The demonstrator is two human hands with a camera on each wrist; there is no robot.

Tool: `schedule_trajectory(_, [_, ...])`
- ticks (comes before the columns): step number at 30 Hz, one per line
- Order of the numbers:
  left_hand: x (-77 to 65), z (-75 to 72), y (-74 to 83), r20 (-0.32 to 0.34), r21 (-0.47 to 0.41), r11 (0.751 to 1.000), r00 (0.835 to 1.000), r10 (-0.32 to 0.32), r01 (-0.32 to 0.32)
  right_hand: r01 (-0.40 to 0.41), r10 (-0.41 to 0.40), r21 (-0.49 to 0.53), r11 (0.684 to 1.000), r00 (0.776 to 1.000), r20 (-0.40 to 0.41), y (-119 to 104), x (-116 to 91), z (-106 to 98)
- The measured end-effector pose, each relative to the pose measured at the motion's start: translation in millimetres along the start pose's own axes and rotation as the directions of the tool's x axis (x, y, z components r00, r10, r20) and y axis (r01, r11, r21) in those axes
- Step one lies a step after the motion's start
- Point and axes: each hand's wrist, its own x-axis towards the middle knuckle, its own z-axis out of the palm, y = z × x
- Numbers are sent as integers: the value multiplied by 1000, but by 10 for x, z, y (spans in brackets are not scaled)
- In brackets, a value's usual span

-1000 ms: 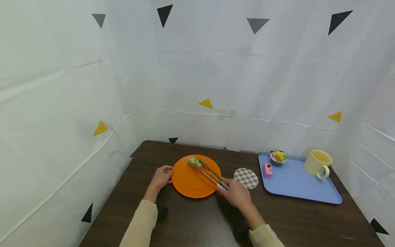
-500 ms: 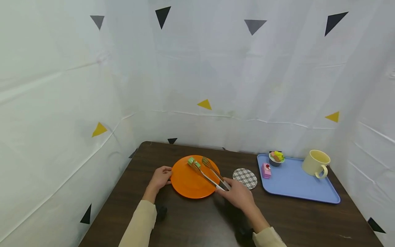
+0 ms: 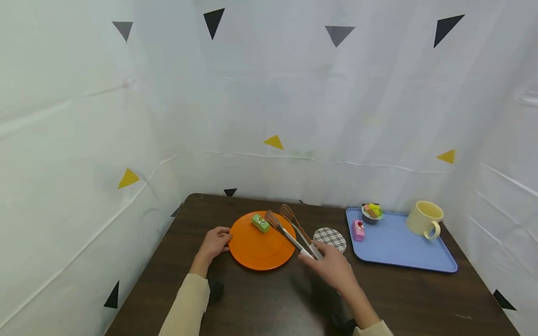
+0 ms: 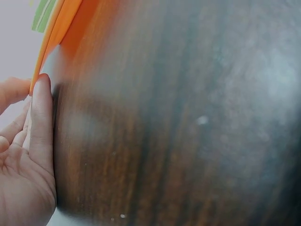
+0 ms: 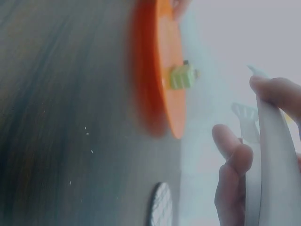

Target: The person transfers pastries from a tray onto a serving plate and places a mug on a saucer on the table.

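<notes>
- Dark wood table [image 3: 260,298], white sheet walls.
- Left hand [image 3: 215,241] relaxed, fingers touching orange plate [image 3: 256,245] rim at 9 o'clock.
- Right hand [image 3: 334,269] grips tongs [image 3: 294,229], tips apart, empty.
- Green cake [image 3: 260,222] on plate, 12 o'clock.

no readable text, labels, brands or numbers anywhere, white fabric backdrop [image 3: 294,107] bearing only plain black, grey and yellow triangles, nothing lettered on the things

The tongs [image 3: 294,228] no longer clasp the green cake piece [image 3: 260,223]; their tips are spread apart and drawn back toward the plate's [image 3: 252,254] right edge, lifted clear of the cake. The right hand [image 3: 334,270] gripping them is pulled back slightly toward the person and to the right.
</notes>
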Motion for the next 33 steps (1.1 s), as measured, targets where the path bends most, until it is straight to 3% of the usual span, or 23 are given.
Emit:
schedule_trajectory(20, [-1,-37,2,12,-18,1000,1000,10,-10,-135,133,-17,991,987,-86,392,-291,-450])
schedule_trajectory(33, [30,-7,-28,-5,-11,1000,1000,-4,4,-248,245,-21,968,965,-96,807,-425,-812])
